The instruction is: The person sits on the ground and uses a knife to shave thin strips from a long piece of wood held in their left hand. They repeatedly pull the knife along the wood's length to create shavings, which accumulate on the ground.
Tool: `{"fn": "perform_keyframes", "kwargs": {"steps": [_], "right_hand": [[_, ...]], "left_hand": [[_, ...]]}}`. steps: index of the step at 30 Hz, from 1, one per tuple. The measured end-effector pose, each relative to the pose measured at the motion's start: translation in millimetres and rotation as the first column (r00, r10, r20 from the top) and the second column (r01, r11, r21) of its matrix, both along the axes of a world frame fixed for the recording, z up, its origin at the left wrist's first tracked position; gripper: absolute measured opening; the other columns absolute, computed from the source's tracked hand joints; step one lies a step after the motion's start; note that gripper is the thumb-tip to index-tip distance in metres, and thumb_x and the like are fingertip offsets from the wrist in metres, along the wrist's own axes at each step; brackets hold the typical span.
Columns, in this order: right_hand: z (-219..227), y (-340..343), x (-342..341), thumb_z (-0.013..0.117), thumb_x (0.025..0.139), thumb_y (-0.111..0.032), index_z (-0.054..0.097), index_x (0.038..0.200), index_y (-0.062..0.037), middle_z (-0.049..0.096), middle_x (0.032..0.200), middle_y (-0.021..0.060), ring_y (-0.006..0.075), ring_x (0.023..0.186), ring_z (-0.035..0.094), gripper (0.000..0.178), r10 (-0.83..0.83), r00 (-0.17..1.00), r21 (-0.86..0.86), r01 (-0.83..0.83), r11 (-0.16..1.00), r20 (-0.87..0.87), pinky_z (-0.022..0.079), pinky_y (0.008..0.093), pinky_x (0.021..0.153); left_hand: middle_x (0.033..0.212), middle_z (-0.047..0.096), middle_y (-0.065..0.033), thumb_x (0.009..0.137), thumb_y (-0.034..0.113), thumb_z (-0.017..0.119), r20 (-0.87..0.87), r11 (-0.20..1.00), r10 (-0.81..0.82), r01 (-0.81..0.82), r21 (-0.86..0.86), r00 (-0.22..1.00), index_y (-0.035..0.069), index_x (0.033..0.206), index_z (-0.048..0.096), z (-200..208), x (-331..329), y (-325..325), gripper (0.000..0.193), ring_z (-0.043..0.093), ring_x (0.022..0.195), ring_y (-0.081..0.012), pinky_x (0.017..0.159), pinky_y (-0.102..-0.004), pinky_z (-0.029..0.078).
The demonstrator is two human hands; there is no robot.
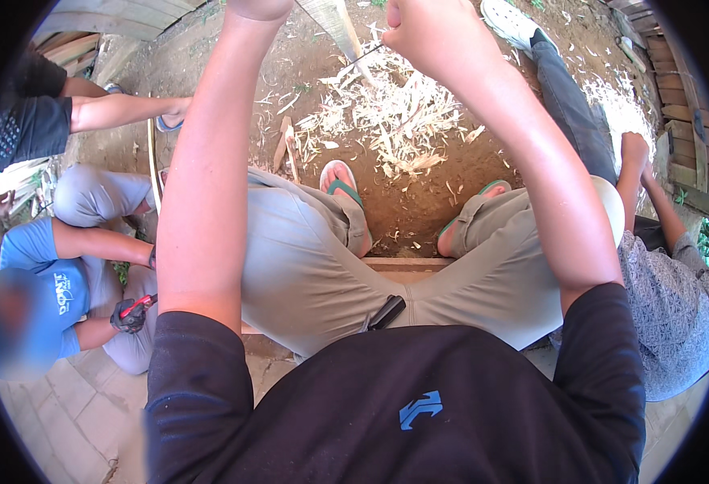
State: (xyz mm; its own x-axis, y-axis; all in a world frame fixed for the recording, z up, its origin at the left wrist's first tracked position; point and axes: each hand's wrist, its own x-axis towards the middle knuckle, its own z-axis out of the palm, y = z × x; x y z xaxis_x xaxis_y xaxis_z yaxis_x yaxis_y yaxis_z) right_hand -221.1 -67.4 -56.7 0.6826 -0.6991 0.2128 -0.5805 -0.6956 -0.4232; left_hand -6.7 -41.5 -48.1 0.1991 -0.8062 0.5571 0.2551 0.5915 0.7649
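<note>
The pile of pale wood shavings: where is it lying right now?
Head view, upper centre: the wood shavings lie on the dirt ahead of the green sandals, below the right hand.

Lying bare and sunlit: packed dirt ground [419,202]. Scattering across it: pale wood shavings [386,121]. Edging right: weathered plank wall [681,113]. Spreading lower left: paving slabs [72,411].

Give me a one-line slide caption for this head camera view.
Seated person's right hand works a thin blade against a wooden piece above a pile of pale shavings on bare dirt.
</note>
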Motion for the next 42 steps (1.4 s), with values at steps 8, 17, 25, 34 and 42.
{"fn": "perform_keyframes", "kwargs": {"steps": [8, 17, 25, 34, 42], "right_hand": [[-2.9, -7.0, 1.7, 0.063, 0.082, -0.002, 0.068, 0.088, 0.0077, 0.068, 0.092, 0.0334, 0.0486, 0.091, 0.07, 0.013, -0.043, 0.999, -0.048, 0.042, 0.998, -0.029, 0.058, 0.0525, 0.082], [10.7, -10.4, -2.3, 0.062, 0.081, 0.0, 0.068, 0.089, 0.0078, 0.069, 0.088, 0.0329, 0.0477, 0.088, 0.071, 0.012, -0.046, 0.998, -0.097, 0.042, 0.994, -0.039, 0.059, 0.0522, 0.079], [16.3, -5.3, 0.9, 0.061, 0.082, 0.001, 0.068, 0.09, 0.0078, 0.069, 0.091, 0.0322, 0.046, 0.09, 0.072, 0.012, -0.061, 0.994, -0.035, 0.058, 0.998, -0.089, 0.059, 0.0515, 0.079], [13.3, 7.7, 1.0, 0.059, 0.084, 0.001, 0.067, 0.091, 0.0063, 0.068, 0.091, 0.0311, 0.0455, 0.092, 0.071, 0.012, -0.014, 1.0, -0.123, 0.015, 0.992, 0.012, 0.059, 0.0505, 0.08], [4.4, 14.7, 3.6, 0.062, 0.08, 0.001, 0.065, 0.087, 0.0075, 0.067, 0.086, 0.0319, 0.0483, 0.086, 0.07, 0.01, 0.001, 0.997, -0.058, -0.005, 0.998, -0.071, 0.058, 0.0533, 0.078]], "left_hand": [[0.084, 0.063, -0.0143, 0.094, 0.067, 0.049, 0.069, 0.996, -0.053, 0.057, -0.067, 0.996, 0.0, 0.114, 0.056, -9.5, 7.1, -7.1, 0.07, 0.062, 0.073, -0.0243, 0.066, -0.0355, 0.053], [0.084, 0.063, -0.0149, 0.094, 0.067, 0.049, 0.061, 1.0, -0.016, 0.017, -0.017, 0.998, 0.0, 0.114, 0.056, -4.7, 3.3, -0.6, 0.071, 0.063, 0.074, -0.0246, 0.066, -0.0359, 0.053], [0.085, 0.064, -0.0155, 0.094, 0.068, 0.049, 0.063, 1.0, 0.019, -0.019, -0.004, 0.998, -0.001, 0.113, 0.057, -1.5, -0.4, 2.2, 0.072, 0.064, 0.074, -0.0249, 0.066, -0.0363, 0.054], [0.082, 0.066, -0.0172, 0.097, 0.058, 0.051, -0.031, 0.997, -0.053, 0.055, 0.058, 0.998, -0.002, 0.114, 0.059, -1.9, -8.5, 6.8, 0.062, 0.065, 0.069, -0.026, 0.063, -0.0363, 0.056], [0.081, 0.066, -0.0168, 0.099, 0.053, 0.05, -0.027, 0.975, -0.11, 0.113, 0.19, 0.994, 0.0, 0.112, 0.06, 6.2, -14.2, 14.4, 0.055, 0.066, 0.068, -0.0254, 0.062, -0.0369, 0.057]]}}
